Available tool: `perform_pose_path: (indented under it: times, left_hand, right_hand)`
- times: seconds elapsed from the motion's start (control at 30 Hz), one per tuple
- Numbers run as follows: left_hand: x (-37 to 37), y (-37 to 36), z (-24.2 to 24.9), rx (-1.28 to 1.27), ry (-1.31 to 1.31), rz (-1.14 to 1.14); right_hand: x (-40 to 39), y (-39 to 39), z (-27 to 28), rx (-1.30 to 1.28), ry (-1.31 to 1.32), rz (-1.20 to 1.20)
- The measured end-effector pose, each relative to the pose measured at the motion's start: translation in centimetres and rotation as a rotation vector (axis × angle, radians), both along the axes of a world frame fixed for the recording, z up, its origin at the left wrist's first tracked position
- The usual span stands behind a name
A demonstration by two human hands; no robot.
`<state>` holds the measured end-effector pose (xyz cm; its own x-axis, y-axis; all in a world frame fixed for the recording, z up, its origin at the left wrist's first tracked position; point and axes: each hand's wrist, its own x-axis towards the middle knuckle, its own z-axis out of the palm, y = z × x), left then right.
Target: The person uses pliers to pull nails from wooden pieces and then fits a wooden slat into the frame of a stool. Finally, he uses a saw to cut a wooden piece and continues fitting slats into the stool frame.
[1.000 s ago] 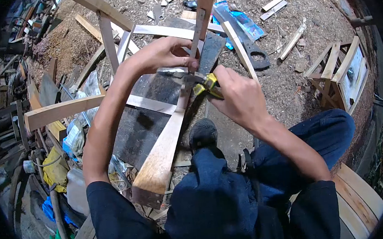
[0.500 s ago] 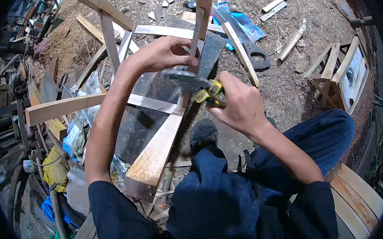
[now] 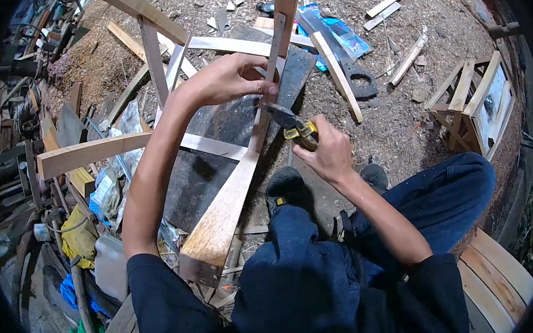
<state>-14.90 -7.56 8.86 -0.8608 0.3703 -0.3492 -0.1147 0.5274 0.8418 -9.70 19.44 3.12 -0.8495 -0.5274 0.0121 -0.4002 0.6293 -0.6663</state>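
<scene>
A wooden frame (image 3: 217, 218) of pale bars and legs lies over a dark board in front of me. My left hand (image 3: 238, 80) is curled around the narrow upright strip (image 3: 274, 47) at the frame's near right side, thumb and fingers on the wood. My right hand (image 3: 329, 149) is closed on pliers (image 3: 298, 128) with yellow and black handles. The pliers' metal head points up and left, close to the wood just below my left fingertips. Whether it touches the wood, or any nail there, I cannot make out.
A handsaw (image 3: 358, 79) lies by a blue packet (image 3: 347, 37) beyond the frame. At the right stands a small slatted wooden stool (image 3: 469, 103). Curved boards (image 3: 497, 273) lie lower right. Scrap wood and a yellow bag (image 3: 79, 239) fill the left side.
The pliers have swung from a more level, blurred position to one nearer the wood below my left fingers. My right hand has shifted slightly down. My left hand stays on the strip.
</scene>
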Motion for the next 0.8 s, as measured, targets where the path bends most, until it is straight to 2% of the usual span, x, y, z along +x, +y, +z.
perform_pose_path:
  times: [0.07, 0.1, 0.23, 0.27, 0.33, 0.37, 0.4, 0.47, 0.6, 0.67, 0.73, 0.8]
  left_hand:
    - [0.1, 0.2, 0.4, -0.037, -0.013, -0.003]
    - [0.0, 0.2, 0.6, -0.077, -0.027, -0.004]
    - [0.5, -0.1, -0.7, -0.055, -0.018, 0.005]
    - [0.5, -0.1, -0.9, 0.022, -0.020, 0.018]
    - [0.7, -0.2, -1.3, 0.099, -0.022, 0.031]
    - [0.8, -0.3, -1.6, 0.105, -0.031, 0.035]
    - [0.6, -0.2, -1.4, 0.111, -0.037, 0.038]
    - [0.6, 0.0, -1.1, 0.086, -0.012, 0.030]
    - [0.7, -0.1, -0.9, 0.093, -0.015, 0.035]
    - [0.9, -0.2, -1.1, 0.106, -0.010, 0.031]
    - [0.7, -0.1, -1.1, 0.122, 0.003, 0.017]
    - [1.0, 0.1, -1.1, 0.131, 0.032, 0.048]
  right_hand:
    - [0.0, -0.4, -0.7, 0.154, -0.006, 0.113]
    - [-0.2, -0.7, -0.8, 0.223, 0.071, 0.166]
    - [-1.2, -0.3, -0.2, 0.184, 0.051, 0.149]
    - [-1.0, -0.3, -0.3, 0.182, 0.050, 0.148]
    - [-0.6, -0.2, -0.9, 0.028, 0.066, 0.079]
    - [-0.5, 0.0, -1.4, 0.138, 0.027, 0.185]
    - [-0.5, -0.1, -1.1, 0.138, 0.032, 0.181]
    - [-0.3, -0.3, -0.6, 0.299, 0.063, 0.246]
    - [-0.7, -0.5, 1.2, 0.069, 0.046, 0.116]
    - [-0.7, -0.6, 0.5, 0.067, 0.080, 0.125]
    - [-0.8, -0.7, 0.5, 0.300, 0.058, 0.242]
    - [-1.1, -0.6, 0.9, 0.277, 0.050, 0.224]
